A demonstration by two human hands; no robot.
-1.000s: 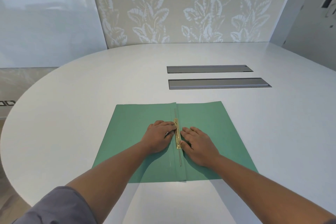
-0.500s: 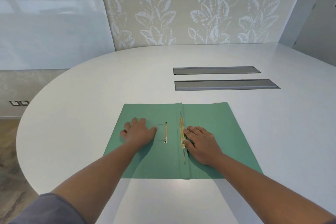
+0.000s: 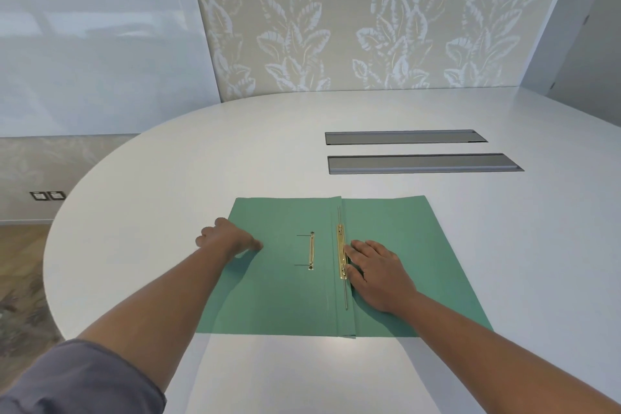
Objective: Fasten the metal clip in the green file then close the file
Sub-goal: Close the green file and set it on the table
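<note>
The green file (image 3: 420, 245) lies open and flat on the white table. A long brass clip bar (image 3: 341, 247) runs along its spine fold, over a thin metal rod. A shorter brass strip (image 3: 312, 250) with two thin prongs lies on the left cover. My left hand (image 3: 226, 239) is at the left cover's outer edge, thumb on top and fingers curled around the edge, which looks slightly lifted. My right hand (image 3: 378, 270) rests flat on the right half, fingertips touching the clip bar.
The white oval table (image 3: 168, 212) has two grey recessed slots (image 3: 423, 163) set into it beyond the file. Its rounded edge drops off to my left. A leaf-patterned wall stands behind the table.
My left hand has left the clip at the spine and slid left across the cover to its outer edge, uncovering the short brass strip. My right hand has stayed in place.
</note>
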